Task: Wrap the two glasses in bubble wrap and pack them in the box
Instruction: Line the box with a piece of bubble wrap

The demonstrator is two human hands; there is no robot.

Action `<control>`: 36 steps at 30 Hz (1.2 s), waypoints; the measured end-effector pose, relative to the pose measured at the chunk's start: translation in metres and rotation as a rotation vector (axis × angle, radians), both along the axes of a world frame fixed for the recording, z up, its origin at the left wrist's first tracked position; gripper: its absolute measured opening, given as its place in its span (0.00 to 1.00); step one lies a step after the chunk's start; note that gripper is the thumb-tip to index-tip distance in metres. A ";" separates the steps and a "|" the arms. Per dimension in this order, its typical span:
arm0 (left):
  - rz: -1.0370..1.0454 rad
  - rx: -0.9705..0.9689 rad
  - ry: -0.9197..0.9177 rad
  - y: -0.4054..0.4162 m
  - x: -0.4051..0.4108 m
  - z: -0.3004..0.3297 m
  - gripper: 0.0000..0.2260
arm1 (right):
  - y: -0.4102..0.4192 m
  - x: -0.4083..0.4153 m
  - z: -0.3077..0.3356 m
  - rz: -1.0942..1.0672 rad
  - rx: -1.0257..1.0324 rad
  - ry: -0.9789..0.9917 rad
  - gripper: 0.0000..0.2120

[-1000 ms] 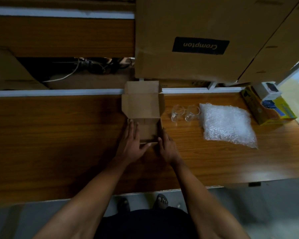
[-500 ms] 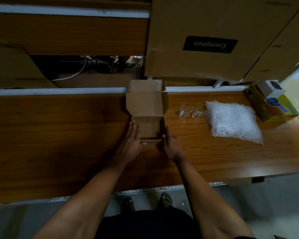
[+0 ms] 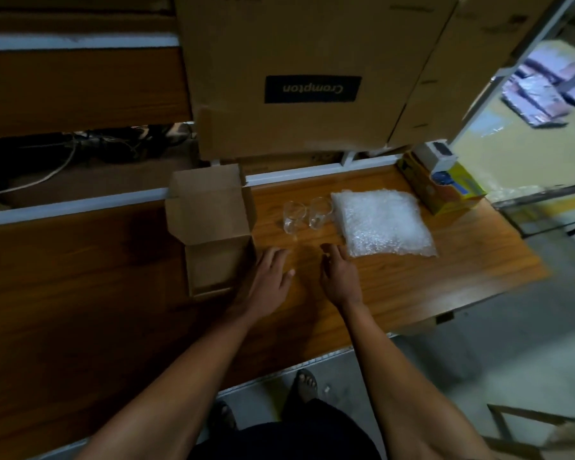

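Wooden table (image 3: 445, 283): our left hand (image 3: 269, 280) and right hand (image 3: 341, 277) hover with relaxed fingers, holding nothing, between box (image 3: 213, 234) and bubble wrap (image 3: 382, 224).

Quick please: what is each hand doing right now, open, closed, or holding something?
Left hand: open, fingers relaxed, holding nothing, beside the box.
Right hand: open, holding nothing, fingers near the bubble wrap.
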State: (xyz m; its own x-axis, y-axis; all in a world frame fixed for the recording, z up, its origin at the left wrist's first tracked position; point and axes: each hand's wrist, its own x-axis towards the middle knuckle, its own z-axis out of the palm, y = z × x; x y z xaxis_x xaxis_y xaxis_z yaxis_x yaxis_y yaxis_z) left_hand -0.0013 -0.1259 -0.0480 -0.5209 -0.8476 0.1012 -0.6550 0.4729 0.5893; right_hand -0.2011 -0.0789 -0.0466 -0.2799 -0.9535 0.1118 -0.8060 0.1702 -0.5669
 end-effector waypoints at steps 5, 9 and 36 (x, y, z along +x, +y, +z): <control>-0.035 0.130 0.062 -0.019 -0.101 0.012 0.21 | -0.014 -0.082 0.006 -0.056 -0.032 0.067 0.15; 0.011 0.242 0.048 -0.038 -0.168 0.018 0.21 | -0.028 -0.134 0.003 -0.083 -0.025 0.108 0.18; 0.635 0.458 0.270 -0.074 -0.284 -0.020 0.17 | -0.046 -0.209 -0.053 -0.037 0.092 0.155 0.27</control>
